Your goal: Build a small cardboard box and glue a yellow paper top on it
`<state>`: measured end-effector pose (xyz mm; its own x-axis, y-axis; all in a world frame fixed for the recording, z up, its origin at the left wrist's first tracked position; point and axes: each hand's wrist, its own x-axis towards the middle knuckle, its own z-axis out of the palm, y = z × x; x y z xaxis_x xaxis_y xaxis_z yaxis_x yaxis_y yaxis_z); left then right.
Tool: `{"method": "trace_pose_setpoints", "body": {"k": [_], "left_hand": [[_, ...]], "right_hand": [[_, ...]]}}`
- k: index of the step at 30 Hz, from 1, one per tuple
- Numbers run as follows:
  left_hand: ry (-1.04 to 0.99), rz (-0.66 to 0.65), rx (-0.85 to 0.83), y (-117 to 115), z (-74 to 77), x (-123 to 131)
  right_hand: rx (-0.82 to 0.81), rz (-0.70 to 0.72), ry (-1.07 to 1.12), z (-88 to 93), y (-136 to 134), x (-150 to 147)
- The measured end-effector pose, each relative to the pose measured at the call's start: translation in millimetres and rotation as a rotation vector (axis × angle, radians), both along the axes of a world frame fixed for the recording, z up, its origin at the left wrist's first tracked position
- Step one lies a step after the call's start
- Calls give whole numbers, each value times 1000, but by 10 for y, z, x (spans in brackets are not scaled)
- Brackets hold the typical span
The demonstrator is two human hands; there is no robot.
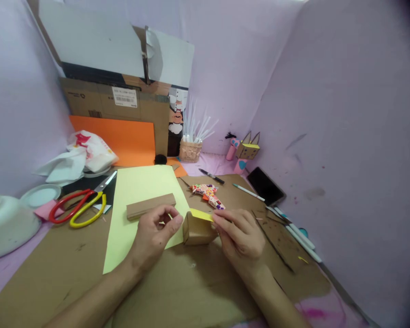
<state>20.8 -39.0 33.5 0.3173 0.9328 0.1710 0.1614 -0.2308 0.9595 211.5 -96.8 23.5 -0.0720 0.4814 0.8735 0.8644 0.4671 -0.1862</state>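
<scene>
A small brown cardboard box (196, 231) sits between my two hands on the cardboard work mat (71, 278). A yellow paper strip (201, 214) lies along its top edge. My left hand (155, 234) pinches the box's left top corner with thumb and forefinger. My right hand (241, 237) presses on the right end of the box and the strip, fingers closed on them. Behind the left hand lies a long flat brown cardboard block (150, 206) on a pale yellow paper sheet (136, 200).
Red and yellow scissors (78, 207) lie at the left, next to a white bowl (3, 223). A patterned glue gun (208, 195), pens (248, 192), a phone (265, 186) and cardboard strips (276, 237) lie to the right. Boxes, orange paper (123, 139) and a stick holder (190, 150) stand behind.
</scene>
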Motion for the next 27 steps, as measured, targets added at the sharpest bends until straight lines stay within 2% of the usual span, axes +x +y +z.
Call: {"method": "trace_pose_setpoints", "body": {"k": [5, 10, 14, 17, 19, 21, 24, 27], "left_hand": [[46, -59, -39, -62, 17, 49], [60, -31, -46, -54, -65, 106], [116, -50, 3, -54, -62, 117], [217, -126, 105, -63, -53, 127], [270, -150, 163, -59, -65, 143], [299, -156, 172, -42, -91, 161], [289, -155, 156, -3, -137, 175], [287, -131, 216, 39, -186, 149]], "right_hand": [[-40, 96, -160, -103, -1, 47], [-173, 101, -168, -130, -33, 67], [-229, 151, -121, -120, -50, 95], [-294, 213, 21, -144, -49, 126], [-409, 231, 160, -181, -34, 134], [-565, 246, 349, -225, -1, 121], [-792, 353, 695, -272, 78, 60], [-882, 449, 850, -275, 165, -23]]}}
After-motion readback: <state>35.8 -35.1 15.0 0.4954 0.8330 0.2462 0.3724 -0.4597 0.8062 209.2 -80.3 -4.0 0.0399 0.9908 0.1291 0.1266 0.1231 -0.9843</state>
